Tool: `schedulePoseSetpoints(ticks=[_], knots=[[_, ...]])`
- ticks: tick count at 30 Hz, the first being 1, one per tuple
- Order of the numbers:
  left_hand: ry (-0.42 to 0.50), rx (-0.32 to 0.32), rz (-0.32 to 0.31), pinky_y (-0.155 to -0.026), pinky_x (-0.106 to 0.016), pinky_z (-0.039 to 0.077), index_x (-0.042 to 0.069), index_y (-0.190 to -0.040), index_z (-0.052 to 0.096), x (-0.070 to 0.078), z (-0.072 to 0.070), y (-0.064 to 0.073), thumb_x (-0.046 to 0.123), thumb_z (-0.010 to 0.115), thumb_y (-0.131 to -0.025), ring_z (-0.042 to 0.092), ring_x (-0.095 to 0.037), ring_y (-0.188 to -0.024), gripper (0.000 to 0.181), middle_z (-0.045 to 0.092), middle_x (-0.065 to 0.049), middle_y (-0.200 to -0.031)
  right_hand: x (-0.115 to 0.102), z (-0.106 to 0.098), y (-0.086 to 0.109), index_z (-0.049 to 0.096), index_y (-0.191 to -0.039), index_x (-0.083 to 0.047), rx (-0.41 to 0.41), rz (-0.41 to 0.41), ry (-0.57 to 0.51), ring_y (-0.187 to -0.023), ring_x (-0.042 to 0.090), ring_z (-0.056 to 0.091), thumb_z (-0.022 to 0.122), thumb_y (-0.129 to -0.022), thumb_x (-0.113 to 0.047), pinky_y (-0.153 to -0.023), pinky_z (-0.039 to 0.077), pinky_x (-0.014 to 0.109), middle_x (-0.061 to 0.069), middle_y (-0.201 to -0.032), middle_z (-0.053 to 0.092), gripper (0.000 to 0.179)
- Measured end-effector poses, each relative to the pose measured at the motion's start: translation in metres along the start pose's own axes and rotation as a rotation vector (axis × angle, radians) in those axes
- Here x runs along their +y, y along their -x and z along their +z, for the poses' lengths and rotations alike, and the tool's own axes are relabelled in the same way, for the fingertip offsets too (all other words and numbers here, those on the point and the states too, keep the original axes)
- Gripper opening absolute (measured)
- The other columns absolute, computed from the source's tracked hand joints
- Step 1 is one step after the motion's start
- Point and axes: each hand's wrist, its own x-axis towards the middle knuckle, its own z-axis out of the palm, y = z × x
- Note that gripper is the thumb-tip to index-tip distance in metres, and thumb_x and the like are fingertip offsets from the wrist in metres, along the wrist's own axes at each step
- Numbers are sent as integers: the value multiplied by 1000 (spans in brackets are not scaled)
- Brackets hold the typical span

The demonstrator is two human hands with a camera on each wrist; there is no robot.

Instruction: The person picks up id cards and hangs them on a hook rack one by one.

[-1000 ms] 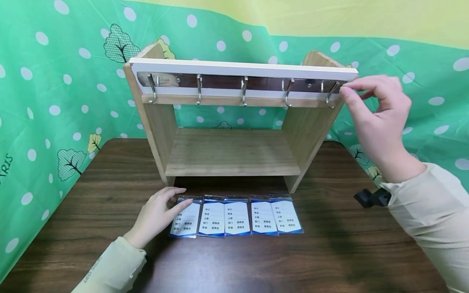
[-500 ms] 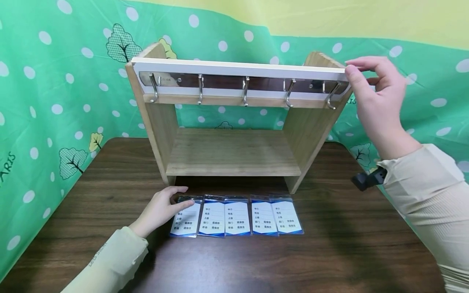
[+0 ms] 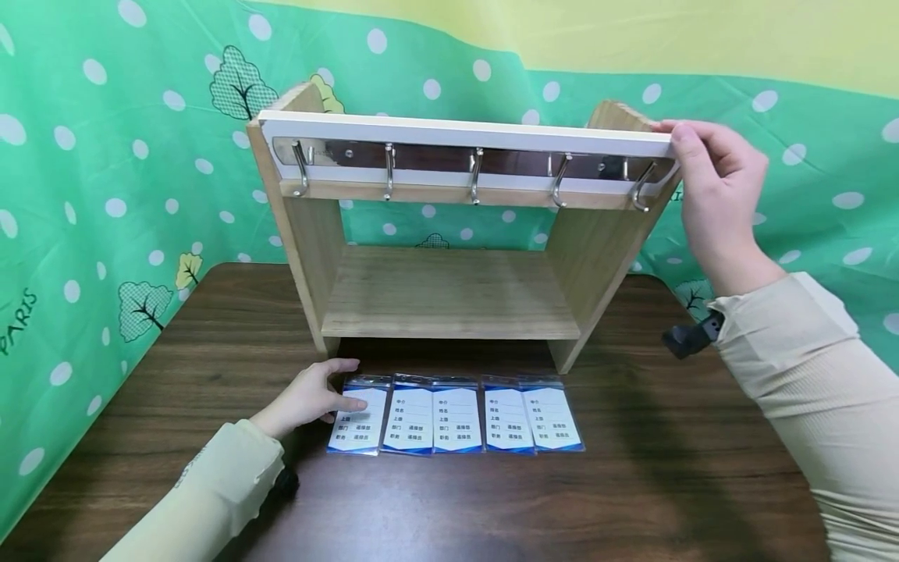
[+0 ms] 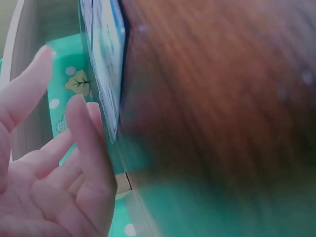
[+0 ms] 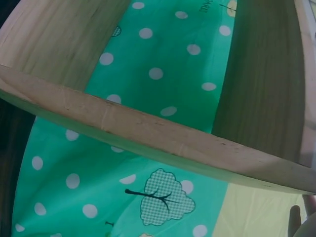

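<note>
A small wooden shelf point(image 3: 449, 293) stands on the table. Across its upper front runs a white board point(image 3: 463, 133) with a metal strip of several hooks point(image 3: 476, 176). My right hand point(image 3: 726, 187) grips the shelf's upper right corner, thumb in front and fingers partly hidden behind; only part of that hand point(image 5: 308, 219) enters the right wrist view. Several blue-and-white badges point(image 3: 456, 421) in clear sleeves lie in a row before the shelf. My left hand point(image 3: 309, 402) is at the leftmost badge point(image 3: 361, 425), thumb over it, fingers spread; contact is unclear.
The dark wooden table point(image 3: 463, 507) extends in front of the badges. Behind the shelf hangs a green dotted cloth point(image 3: 161, 172) with a yellow upper part. A black wrist camera point(image 3: 691, 337) juts out below the right sleeve point(image 3: 794, 351).
My right hand has risen from beside the rightmost hook and moved left onto the shelf's upper right corner, gripping it. My left hand stays by the leftmost badge. The head view has shifted slightly.
</note>
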Motion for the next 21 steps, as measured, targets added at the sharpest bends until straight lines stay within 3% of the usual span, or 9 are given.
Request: schedulePoseSetpoints(ticks=[3,7,10,13,16,19,21], knots=[[33,-36,-24,-53,-32,51,1,-136,41,-3,-1,-2,11,83,-65,58,-16,-61,83,64,-17,-99,5,1,0,71,-93,3,18,-53,-3,-95,17,60,60,-89,-10,-79,42,21,5,-96,71,18],[48,-79,-43,-52,-31,50,0,-140,33,-7,-1,-3,1,82,-63,56,-15,-53,91,65,-10,-69,6,8,4,70,-90,3,65,-161,64,-93,17,62,57,-89,-10,-81,44,22,4,-94,71,18],[35,-82,-44,-52,-31,50,0,-141,31,-9,-1,-2,-3,81,-63,53,-13,-49,94,63,-8,-63,3,15,9,71,-86,0,110,-227,108,-93,16,62,55,-89,-9,-83,44,23,4,-93,71,18],[28,-77,-35,-53,-31,51,0,-141,31,-9,1,-1,-6,80,-62,52,-13,-49,93,62,-9,-66,1,20,12,70,-86,2,140,-267,129,-93,16,62,54,-89,-9,-83,44,23,8,-93,70,20],[32,-63,-16,-52,-33,51,-1,-139,35,-9,2,-1,-9,79,-61,52,-14,-51,89,63,-13,-89,1,22,14,69,-89,6,156,-276,134,-92,16,61,53,-90,-10,-83,44,23,12,-95,70,22],[33,-55,-5,-51,-33,50,0,-137,39,-8,2,-2,-10,78,-61,51,-14,-53,85,55,-17,-116,1,22,14,68,-90,6,160,-277,133,-92,16,61,52,-90,-10,-83,44,23,14,-96,69,22],[31,-51,-10,-51,-33,50,2,-136,41,-7,2,-3,-11,77,-61,51,-14,-55,84,50,-17,-125,2,22,14,68,-90,6,159,-276,130,-93,16,60,52,-90,-9,-83,44,23,15,-97,69,22]])
